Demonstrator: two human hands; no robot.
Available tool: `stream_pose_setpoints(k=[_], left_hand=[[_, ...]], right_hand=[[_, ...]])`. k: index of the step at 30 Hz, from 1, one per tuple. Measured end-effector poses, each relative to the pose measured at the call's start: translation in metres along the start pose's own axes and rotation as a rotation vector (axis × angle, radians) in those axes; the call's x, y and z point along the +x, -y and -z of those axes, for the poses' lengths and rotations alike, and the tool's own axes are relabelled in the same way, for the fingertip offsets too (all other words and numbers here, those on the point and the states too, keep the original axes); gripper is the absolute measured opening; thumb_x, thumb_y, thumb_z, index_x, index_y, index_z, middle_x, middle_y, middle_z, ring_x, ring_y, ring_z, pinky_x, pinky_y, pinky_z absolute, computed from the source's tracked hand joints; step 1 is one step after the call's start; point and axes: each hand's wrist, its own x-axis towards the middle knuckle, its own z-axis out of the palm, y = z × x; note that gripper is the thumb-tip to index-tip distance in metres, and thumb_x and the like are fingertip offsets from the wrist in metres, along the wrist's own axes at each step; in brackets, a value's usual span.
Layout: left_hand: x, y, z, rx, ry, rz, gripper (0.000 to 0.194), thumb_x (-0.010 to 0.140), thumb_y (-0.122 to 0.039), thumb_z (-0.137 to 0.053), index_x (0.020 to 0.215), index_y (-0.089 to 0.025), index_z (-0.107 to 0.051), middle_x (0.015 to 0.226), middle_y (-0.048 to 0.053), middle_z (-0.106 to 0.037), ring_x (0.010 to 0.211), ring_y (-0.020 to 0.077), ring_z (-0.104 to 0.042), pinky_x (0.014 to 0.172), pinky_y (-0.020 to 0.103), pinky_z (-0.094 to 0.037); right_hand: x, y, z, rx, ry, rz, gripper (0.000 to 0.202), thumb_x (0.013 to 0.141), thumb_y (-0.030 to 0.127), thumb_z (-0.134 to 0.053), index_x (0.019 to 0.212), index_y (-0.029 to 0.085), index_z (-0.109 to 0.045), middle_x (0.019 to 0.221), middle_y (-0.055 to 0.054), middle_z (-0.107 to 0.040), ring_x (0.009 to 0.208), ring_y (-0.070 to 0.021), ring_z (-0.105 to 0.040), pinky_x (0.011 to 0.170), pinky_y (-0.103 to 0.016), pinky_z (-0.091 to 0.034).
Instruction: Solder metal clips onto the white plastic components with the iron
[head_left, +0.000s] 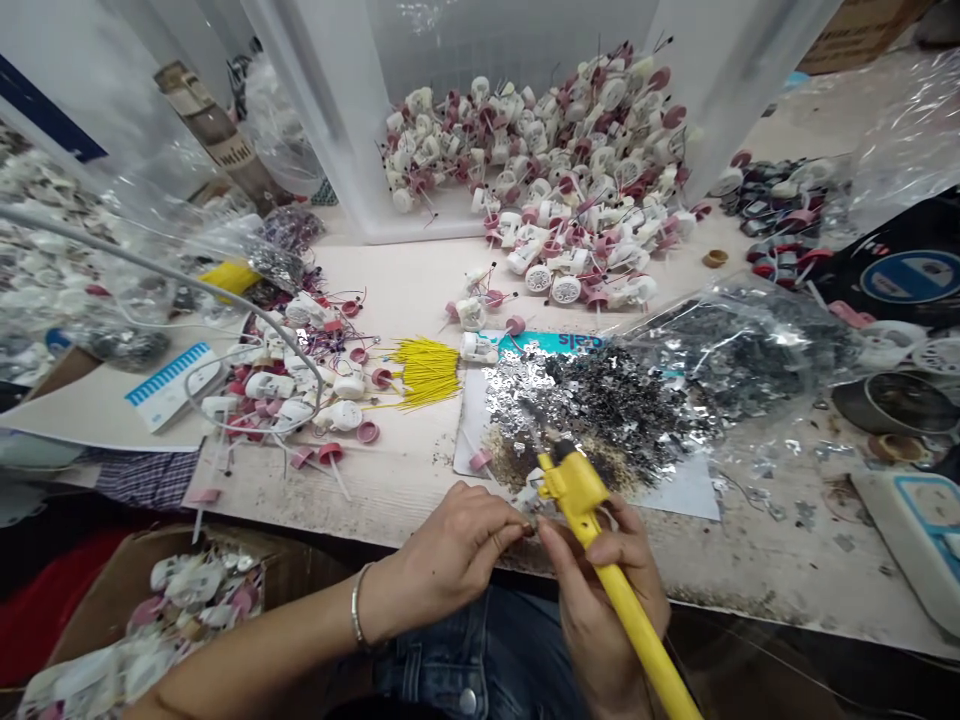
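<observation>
My right hand [611, 590] is wrapped round a yellow soldering iron [626, 600], whose tip points up and left over the worktop. Thumb and fingers of my left hand [450, 550] are pinched together on something small and dark, close to my right fingertips. A small whitish part [531, 490] lies just beyond the fingers, beside the iron's front end. Past it, small silvery and black metal pieces [600, 400] are heaped on a white sheet [686, 497]. To the left of the heap lies a bundle of yellow wires [426, 372].
A translucent bin [352, 150] at the back spills white and pink parts [547, 190]. More such parts [277, 390] lie left. A cardboard box [112, 590] stands lower left. At right are a plastic bag [765, 340], a metal cup [900, 402] and a white-blue case [915, 540].
</observation>
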Motion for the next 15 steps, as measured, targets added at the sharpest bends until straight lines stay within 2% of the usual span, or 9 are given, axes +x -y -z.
stream_pose_setpoints(k=[2,4,6,8,11,13,15], left_hand=[[-0.001,-0.002,0.0,0.043,-0.021,0.018,0.028,0.098,-0.022,-0.039,0.085,-0.017,-0.062,0.077,0.003,-0.066,0.078,0.016,-0.056,0.078,0.031,-0.039],[-0.002,-0.004,0.0,0.084,0.013,0.016,0.029,0.098,-0.022,-0.038,0.081,-0.017,-0.061,0.075,0.002,-0.064,0.079,0.0163,-0.055,0.079,0.032,-0.036],[-0.002,-0.005,0.0,0.109,0.018,0.031,0.031,0.099,-0.02,-0.036,0.078,-0.017,-0.059,0.074,0.002,-0.063,0.08,0.0165,-0.054,0.079,0.033,-0.034],[-0.002,-0.004,-0.001,0.113,-0.048,0.068,0.031,0.099,-0.02,-0.035,0.078,-0.017,-0.058,0.076,0.002,-0.063,0.079,0.0161,-0.054,0.079,0.033,-0.034],[-0.002,0.0,-0.003,0.118,-0.14,0.124,0.026,0.098,-0.02,-0.039,0.085,-0.018,-0.061,0.079,0.001,-0.066,0.079,0.016,-0.055,0.08,0.033,-0.033],[-0.003,0.003,-0.004,0.142,-0.123,0.14,0.019,0.096,-0.021,-0.046,0.091,-0.02,-0.063,0.083,0.001,-0.069,0.08,0.0169,-0.056,0.081,0.034,-0.032],[-0.003,0.004,-0.003,0.185,-0.07,0.142,0.014,0.095,-0.022,-0.05,0.093,-0.021,-0.064,0.086,0.001,-0.07,0.082,0.0179,-0.057,0.082,0.036,-0.032]], right_hand=[[-0.001,0.001,0.0,0.041,-0.031,-0.011,0.031,0.07,0.013,-0.075,0.072,0.02,-0.044,0.113,-0.004,-0.054,0.106,-0.0176,-0.063,0.079,-0.028,-0.058],[-0.001,0.002,0.0,0.084,0.045,-0.069,0.03,0.071,0.015,-0.074,0.075,0.02,-0.045,0.121,-0.006,-0.051,0.099,-0.0182,-0.066,0.072,-0.029,-0.06],[-0.001,0.002,-0.001,0.043,0.079,-0.074,0.027,0.073,0.017,-0.074,0.075,0.02,-0.047,0.118,-0.005,-0.053,0.103,-0.0191,-0.065,0.073,-0.029,-0.06],[-0.001,0.001,-0.001,-0.053,0.027,0.017,0.027,0.073,0.016,-0.074,0.073,0.02,-0.047,0.109,-0.005,-0.058,0.111,-0.0181,-0.061,0.077,-0.026,-0.058],[-0.002,-0.001,0.005,-0.133,0.003,0.179,0.028,0.071,0.01,-0.074,0.071,0.02,-0.048,0.107,-0.004,-0.059,0.109,-0.0158,-0.061,0.074,-0.022,-0.057],[-0.003,-0.003,0.014,-0.147,0.056,0.255,0.025,0.071,0.005,-0.072,0.073,0.02,-0.051,0.109,-0.005,-0.06,0.103,-0.0151,-0.063,0.072,-0.022,-0.057],[-0.006,-0.002,0.028,-0.112,0.07,0.289,0.024,0.072,0.002,-0.067,0.085,0.02,-0.056,0.108,-0.005,-0.062,0.101,-0.0159,-0.065,0.075,-0.025,-0.058]])
